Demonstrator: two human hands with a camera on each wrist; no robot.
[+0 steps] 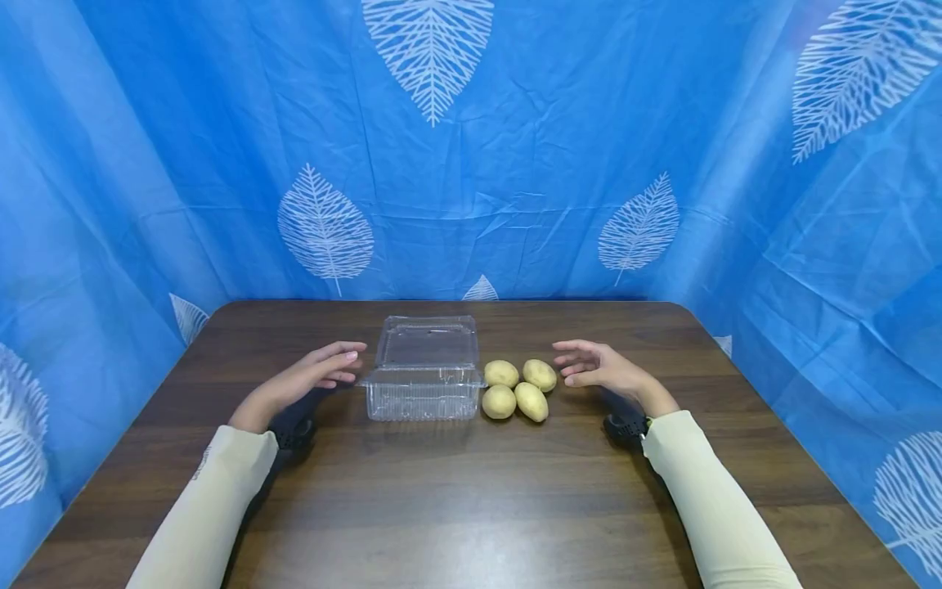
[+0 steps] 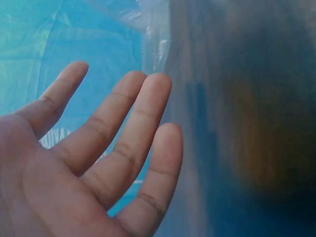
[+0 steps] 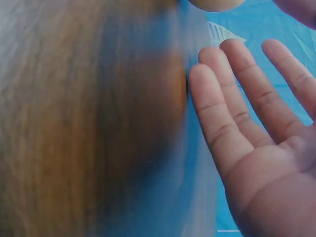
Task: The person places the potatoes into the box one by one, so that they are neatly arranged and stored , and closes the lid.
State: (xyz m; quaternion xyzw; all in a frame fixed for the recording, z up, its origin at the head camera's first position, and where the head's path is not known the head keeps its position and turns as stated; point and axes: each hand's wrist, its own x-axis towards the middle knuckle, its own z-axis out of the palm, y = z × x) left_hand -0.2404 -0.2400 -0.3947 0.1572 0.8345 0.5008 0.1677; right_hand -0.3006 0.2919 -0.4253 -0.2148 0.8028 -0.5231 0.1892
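Note:
A clear plastic clamshell container (image 1: 422, 404) stands on the table with its hinged lid (image 1: 429, 340) raised and leaning back. Just left of it hovers my left hand (image 1: 312, 376), fingers apart and holding nothing; the left wrist view catches the container's clear edge (image 2: 157, 44) beyond the fingertips. Several yellow potatoes lie in a cluster right of the container, among them a rear left potato (image 1: 501, 374) and a front right potato (image 1: 531, 402). My right hand (image 1: 609, 370) is beside the rear right potato (image 1: 540, 375), fingers loosely bent around nothing. Part of a potato (image 3: 217, 4) shows in the right wrist view.
The dark wooden table (image 1: 456, 499) has rounded far corners. A blue curtain (image 1: 515, 164) with white leaf prints hangs behind it and along both sides. Black wrist cameras sit under both wrists, close to the tabletop.

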